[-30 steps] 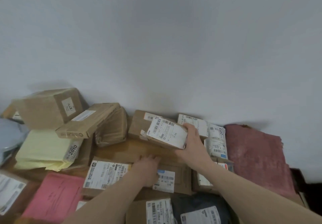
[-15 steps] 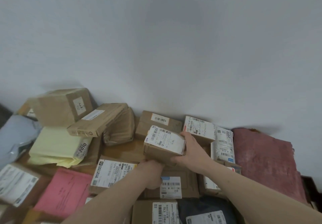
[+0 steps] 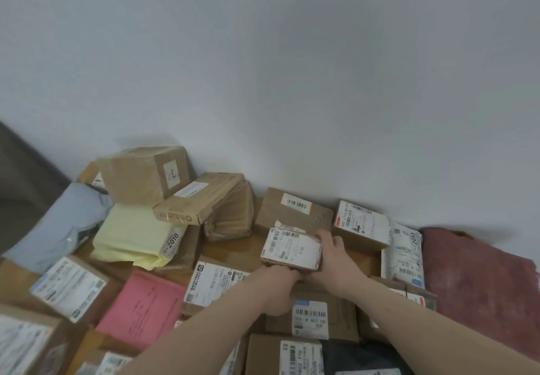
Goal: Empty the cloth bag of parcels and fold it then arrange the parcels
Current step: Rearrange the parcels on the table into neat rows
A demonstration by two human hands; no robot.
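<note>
1. Landmark: small brown cardboard box with a large white shipping label on top [image 3: 290, 249], among parcels spread over a wooden surface by the wall.
2. Right hand [image 3: 336, 260] grips the box's right end, fingers curled over the top edge. Left hand [image 3: 277, 282] is at its near lower edge; fingers hidden, so I cannot tell whether they hold it.
3. Behind the box: a brown carton with an orange-edged barcode label [image 3: 295, 208], touching or nearly so. To its right: a white-labelled brown box [image 3: 362, 225]. Far right: the folded dark red cloth bag [image 3: 479, 281], apparently emptied.
4. Judgement: arranging step. Set the box down flat, label up, edges squared to the carton behind, without nudging its neighbours.
</note>
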